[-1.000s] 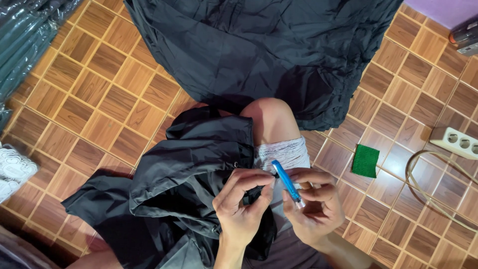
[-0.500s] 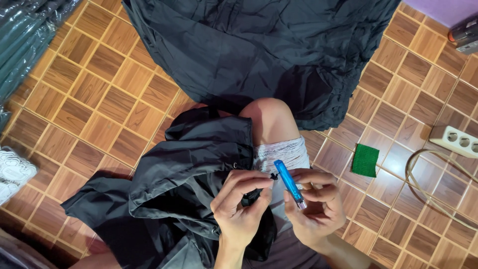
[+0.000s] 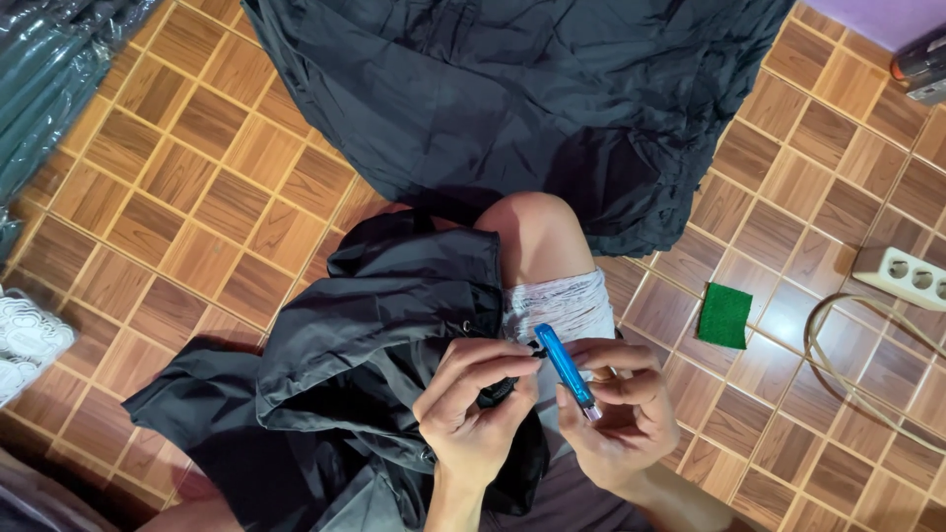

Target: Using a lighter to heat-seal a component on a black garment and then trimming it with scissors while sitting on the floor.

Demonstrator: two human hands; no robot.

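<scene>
A black garment (image 3: 365,365) lies bunched over my lap and knee. My left hand (image 3: 473,404) pinches a small dark cord end or tab of that garment between thumb and fingers. Just right of it, my right hand (image 3: 616,409) holds a blue lighter (image 3: 566,369), its metal end pointing down toward my palm and its blue body angled up toward the pinched bit. The two hands nearly touch over the white frayed hem of my shorts (image 3: 562,305).
A large heap of black fabric (image 3: 512,99) covers the wooden-pattern floor (image 3: 197,197) ahead. A green square pad (image 3: 725,315) lies to the right, near a white power strip (image 3: 902,278) and its cable. Plastic-wrapped dark items (image 3: 49,79) and white pieces (image 3: 25,345) sit at left.
Both hands stay close together; the lighter has tilted slightly and its top has edged nearer the bit pinched by my left hand.
</scene>
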